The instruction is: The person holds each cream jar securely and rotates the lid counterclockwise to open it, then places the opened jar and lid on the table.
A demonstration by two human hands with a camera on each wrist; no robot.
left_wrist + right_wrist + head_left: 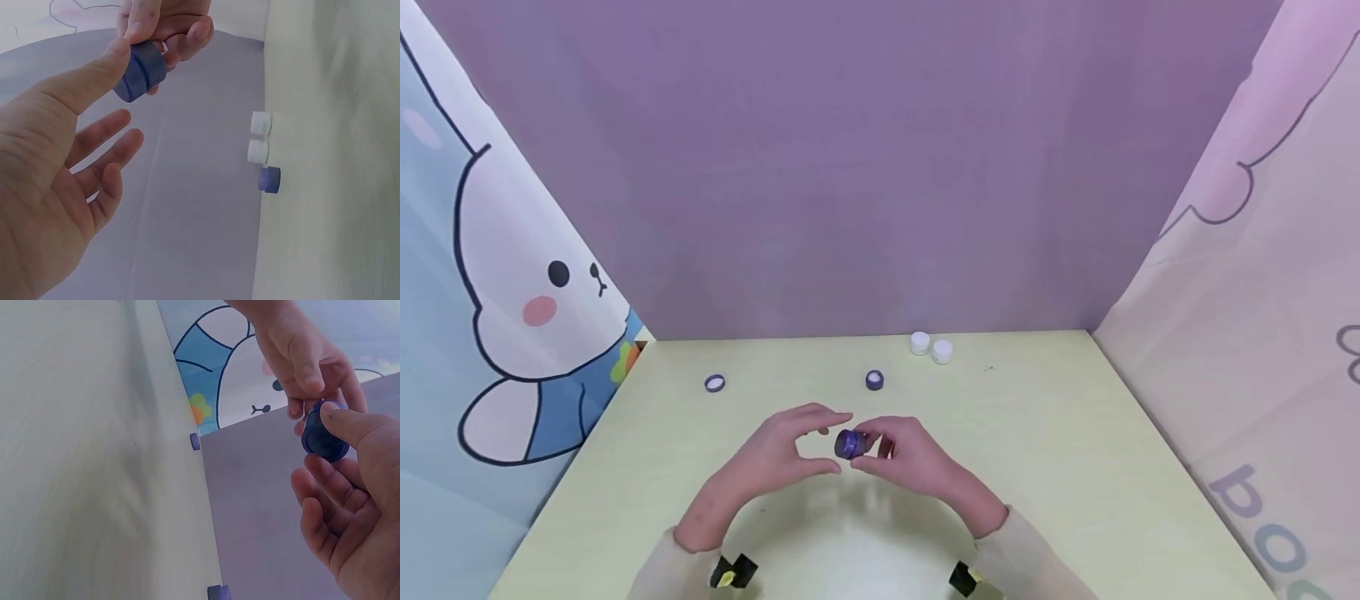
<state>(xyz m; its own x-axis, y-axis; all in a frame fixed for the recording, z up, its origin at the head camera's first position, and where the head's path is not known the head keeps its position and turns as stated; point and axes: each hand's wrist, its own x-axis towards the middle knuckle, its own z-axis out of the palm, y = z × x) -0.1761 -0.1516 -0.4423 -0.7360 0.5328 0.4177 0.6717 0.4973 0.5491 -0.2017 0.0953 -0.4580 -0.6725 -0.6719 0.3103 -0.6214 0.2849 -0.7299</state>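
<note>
A small purple jar (847,445) is held above the table, pinched between the thumb and fingers of my right hand (910,454). Its side faces the left hand, and in the right wrist view the jar (325,434) shows dark and rounded under the right thumb. My left hand (778,450) is spread in a wide C around the jar's left side, with a gap to it in the head view. From the left wrist, the left thumb (94,81) overlaps the edge of the jar (142,70), while the other fingers stand apart below.
Farther back on the table (1037,433) stands another small purple jar (874,380) with a pale middle. Two white jars (920,343) sit close together near the back wall. A purple-rimmed lid (715,383), pale inside, lies at the left. Printed cloth hangs at both sides.
</note>
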